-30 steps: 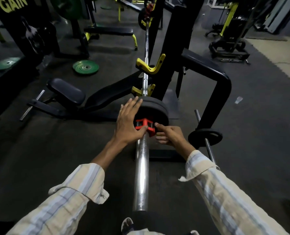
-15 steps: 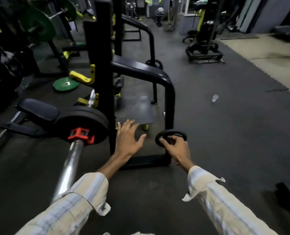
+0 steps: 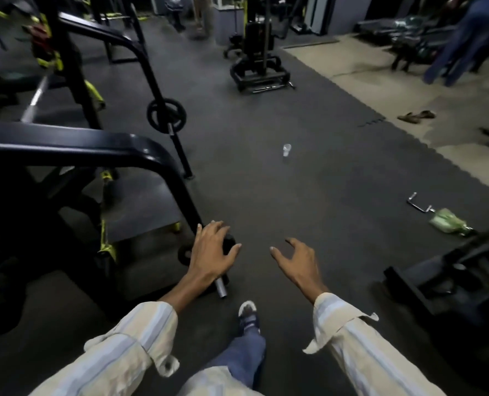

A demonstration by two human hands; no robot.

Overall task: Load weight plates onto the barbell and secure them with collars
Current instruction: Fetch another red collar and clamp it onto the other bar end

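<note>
A small black weight plate sits on a slanted chrome storage peg at the foot of the black rack. My left hand lies over this plate, with fingers and thumb curled around its rim. Beside it, my right hand hovers above the floor, fingers spread and holding nothing. A second small plate hangs on a farther peg. Only a blurred stretch of the barbell shows at upper left; its loaded end and red collar are out of view.
Dark rubber matting covers the floor ahead, with a clear plastic cup on it. At right lie a chrome handle, a green bottle and a black frame. A machine base and a person's legs are at the back.
The view has swung right, away from the loaded barbell end. My right hand has let go of the small plate on the peg, and my left hand now rests on it.
</note>
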